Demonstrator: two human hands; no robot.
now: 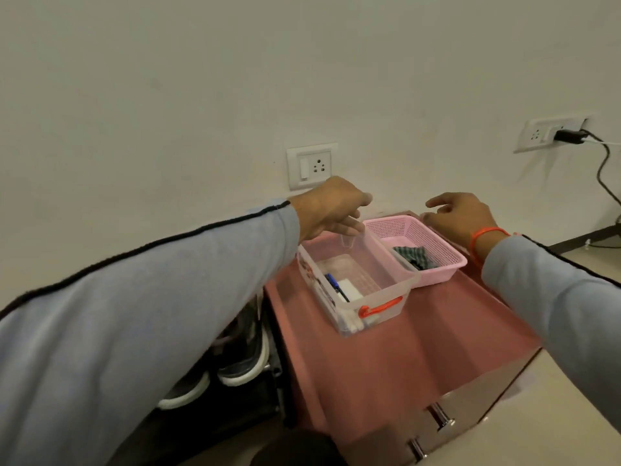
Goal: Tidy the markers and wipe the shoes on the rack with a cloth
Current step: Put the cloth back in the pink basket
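A clear plastic box (pixel 386 284) with an orange handle stands on the reddish cabinet top (pixel 420 351). A blue-and-black marker (pixel 336 288), a white eraser and some white markers (pixel 353 326) lie inside it. Behind it to the right sits a pink basket (pixel 447 260) with a dark checked cloth (pixel 414 257) in it. My left hand (pixel 329 206) hovers over the box's far end, fingertips down at the rim, thumb spread, nothing seen in it. My right hand (pixel 460 215) is open above the basket's far right corner. Dark shoes with white soles (pixel 242 364) sit on the rack at the left, partly hidden by my sleeve.
The cabinet stands against a white wall with a socket plate (pixel 311 166) just behind my left hand. A second socket (pixel 551 134) at the right has a black plug and a cable hanging down. Two metal drawer handles (pixel 443 418) stick out of the cabinet front.
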